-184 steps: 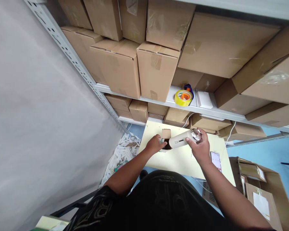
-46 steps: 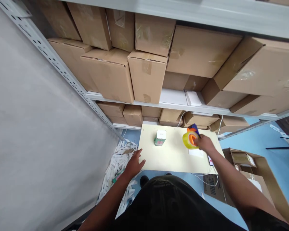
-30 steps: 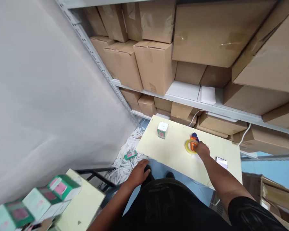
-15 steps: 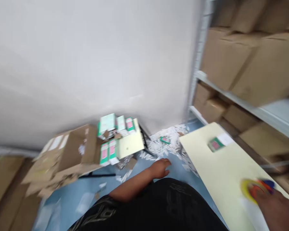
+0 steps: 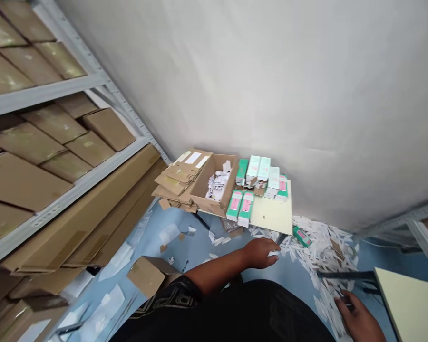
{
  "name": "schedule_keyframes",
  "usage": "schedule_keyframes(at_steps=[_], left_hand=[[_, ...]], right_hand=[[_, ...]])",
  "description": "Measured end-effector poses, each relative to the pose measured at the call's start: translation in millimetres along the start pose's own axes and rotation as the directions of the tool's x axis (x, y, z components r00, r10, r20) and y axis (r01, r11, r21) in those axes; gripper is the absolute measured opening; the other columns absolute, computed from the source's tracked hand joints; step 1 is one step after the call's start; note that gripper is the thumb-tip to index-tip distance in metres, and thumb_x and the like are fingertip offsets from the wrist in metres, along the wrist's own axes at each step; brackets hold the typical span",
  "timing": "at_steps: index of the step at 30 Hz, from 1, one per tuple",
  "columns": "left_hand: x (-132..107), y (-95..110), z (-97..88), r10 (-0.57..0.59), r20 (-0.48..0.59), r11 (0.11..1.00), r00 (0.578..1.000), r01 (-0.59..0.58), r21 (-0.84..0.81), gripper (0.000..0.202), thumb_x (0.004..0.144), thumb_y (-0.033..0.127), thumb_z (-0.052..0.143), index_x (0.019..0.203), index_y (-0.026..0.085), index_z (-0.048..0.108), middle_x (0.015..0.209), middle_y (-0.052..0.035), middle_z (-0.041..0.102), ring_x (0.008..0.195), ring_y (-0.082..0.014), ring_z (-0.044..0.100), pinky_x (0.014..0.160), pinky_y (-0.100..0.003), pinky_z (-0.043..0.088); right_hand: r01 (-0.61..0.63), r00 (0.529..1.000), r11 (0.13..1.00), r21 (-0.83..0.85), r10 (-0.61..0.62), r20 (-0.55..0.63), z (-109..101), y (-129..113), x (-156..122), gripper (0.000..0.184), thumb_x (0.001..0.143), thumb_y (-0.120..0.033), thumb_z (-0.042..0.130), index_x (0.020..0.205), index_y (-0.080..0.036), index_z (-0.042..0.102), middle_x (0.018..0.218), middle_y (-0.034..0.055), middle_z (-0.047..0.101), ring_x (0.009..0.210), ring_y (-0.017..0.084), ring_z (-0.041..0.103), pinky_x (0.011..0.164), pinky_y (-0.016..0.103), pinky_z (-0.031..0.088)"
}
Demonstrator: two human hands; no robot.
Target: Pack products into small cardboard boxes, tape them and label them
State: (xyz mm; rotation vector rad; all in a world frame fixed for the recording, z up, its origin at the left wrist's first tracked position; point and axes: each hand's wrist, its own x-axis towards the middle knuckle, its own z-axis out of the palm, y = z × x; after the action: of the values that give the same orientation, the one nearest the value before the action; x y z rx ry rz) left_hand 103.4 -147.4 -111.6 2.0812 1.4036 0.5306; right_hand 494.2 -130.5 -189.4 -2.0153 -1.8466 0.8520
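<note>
My left hand (image 5: 261, 253) hangs in front of my body, thumb apart from loosely bent fingers, with nothing visible in it. Beyond it stands a small cream table (image 5: 276, 213). Two green boxes with pink panels (image 5: 246, 208) lie near its front edge, and several white and green boxes (image 5: 258, 167) stand behind them. An open cardboard box (image 5: 214, 205) holding crumpled white papers (image 5: 219, 184) is on the left of that table. My right hand (image 5: 360, 319) is low at the right, beside another cream tabletop (image 5: 412, 301); its fingers are curved and apart, with nothing visible between them.
Flattened cartons (image 5: 180, 175) are stacked left of the open box. Shelving (image 5: 67, 194) full of cartons rises on the left. White paper strips (image 5: 321, 237) litter the blue floor, with a green box (image 5: 302, 236) among them. A small carton (image 5: 148, 275) sits on the floor.
My view has swung left, bringing the left shelving into sight. My right hand has left the coloured tape rolls on the right tabletop. My left hand stays in front of my body.
</note>
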Motion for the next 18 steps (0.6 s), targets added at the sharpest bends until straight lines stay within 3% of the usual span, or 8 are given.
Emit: schedule_keyframes(at_steps=[5,9,11,13,16,18], left_hand=[[-73,-58,-69.4,-0.117,-0.221,0.990,0.968,0.096,-0.103,0.032,0.092,0.036,0.061,0.118,0.021,0.071,0.111,-0.0084,0.075,0.104,-0.0223,0.070,0.095,-0.031,0.052],[-116,-81,-126.0,-0.265,-0.397,0.953,0.879,0.177,-0.245,0.029,0.097,0.040,0.056,0.109,0.020,0.073,0.101,-0.0061,0.075,0.092,-0.0179,0.070,0.084,-0.027,0.053],[-129,-95,-158.3,-0.329,-0.496,0.936,0.803,0.210,-0.281,0.031,0.100,0.041,0.051,0.104,0.020,0.074,0.099,-0.0050,0.075,0.093,-0.0176,0.069,0.086,-0.027,0.052],[-137,-116,-192.5,-0.412,-0.583,0.911,0.700,0.298,-0.286,0.032,0.101,0.041,0.050,0.104,0.020,0.073,0.098,-0.0045,0.075,0.094,-0.0182,0.069,0.088,-0.029,0.052],[-143,-162,-243.3,-0.510,-0.671,0.835,0.538,0.497,-0.236,0.029,0.097,0.037,0.056,0.117,0.022,0.070,0.112,-0.0060,0.073,0.103,-0.0208,0.067,0.095,-0.032,0.052],[-144,-200,-273.5,-0.509,-0.715,0.771,0.480,0.623,-0.130,0.036,0.093,0.033,0.061,0.126,0.021,0.067,0.125,-0.0097,0.069,0.119,-0.0246,0.061,0.107,-0.037,0.048]], right_hand=[[0.086,0.983,0.994,0.070,-0.096,0.155,49,-130,12,0.043,0.066,-0.070,0.059,0.092,-0.038,0.070,0.096,0.0056,0.079,0.087,0.038,0.076,0.081,0.050,0.061],[0.172,0.962,0.984,0.048,-0.179,0.207,71,-207,20,0.044,0.068,-0.069,0.062,0.097,-0.037,0.071,0.105,0.0045,0.080,0.091,0.037,0.075,0.087,0.049,0.061],[0.210,0.948,0.977,0.037,-0.212,0.235,78,-232,28,0.044,0.069,-0.070,0.062,0.098,-0.037,0.072,0.107,0.0041,0.080,0.092,0.037,0.075,0.085,0.048,0.061],[0.241,0.933,0.970,0.034,-0.241,0.266,82,-252,39,0.045,0.071,-0.071,0.061,0.098,-0.036,0.073,0.107,0.0040,0.080,0.091,0.036,0.076,0.080,0.046,0.062],[0.288,0.914,0.957,0.037,-0.286,0.288,90,-282,60,0.049,0.072,-0.071,0.063,0.099,-0.032,0.075,0.108,0.0048,0.080,0.092,0.034,0.076,0.075,0.041,0.061],[0.323,0.897,0.945,0.058,-0.325,0.299,96,-304,75,0.051,0.074,-0.071,0.063,0.101,-0.029,0.076,0.109,0.0057,0.080,0.091,0.032,0.076,0.073,0.037,0.061]])
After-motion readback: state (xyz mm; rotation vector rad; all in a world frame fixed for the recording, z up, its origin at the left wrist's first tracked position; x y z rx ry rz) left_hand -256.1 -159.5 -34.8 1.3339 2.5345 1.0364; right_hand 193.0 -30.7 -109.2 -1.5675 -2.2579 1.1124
